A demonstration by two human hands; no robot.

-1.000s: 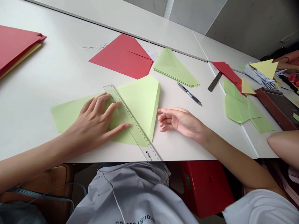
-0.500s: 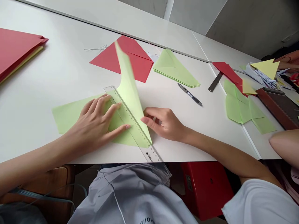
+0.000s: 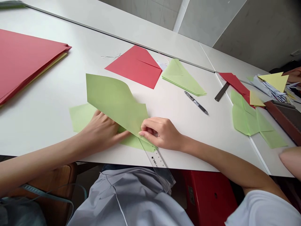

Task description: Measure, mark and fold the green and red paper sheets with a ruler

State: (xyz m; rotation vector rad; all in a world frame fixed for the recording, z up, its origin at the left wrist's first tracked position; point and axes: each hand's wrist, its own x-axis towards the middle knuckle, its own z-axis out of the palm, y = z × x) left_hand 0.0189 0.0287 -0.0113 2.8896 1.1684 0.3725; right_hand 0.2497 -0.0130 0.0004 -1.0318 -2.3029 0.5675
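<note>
Over the clear ruler [image 3: 157, 160], right hand [image 3: 162, 133] pinches the green paper [image 3: 113, 97]; left hand [image 3: 103, 130] lies flat, open.

- A craft classroom or shared workroom is suggested.
- Plain white tables [image 3: 188, 131] are set edge to edge before bare grey wall panels [image 3: 235, 25].
- Coloured paper is spread all over: a stack of red and yellow sheets [image 3: 23, 62], folded green triangles [image 3: 182, 78], cut scraps [image 3: 270, 83].
- A pen [image 3: 196, 102], a dark ruler [image 3: 221, 91] and a clear ruler [image 3: 160, 163] under a green sheet [image 3: 113, 97] are laid out.
</note>
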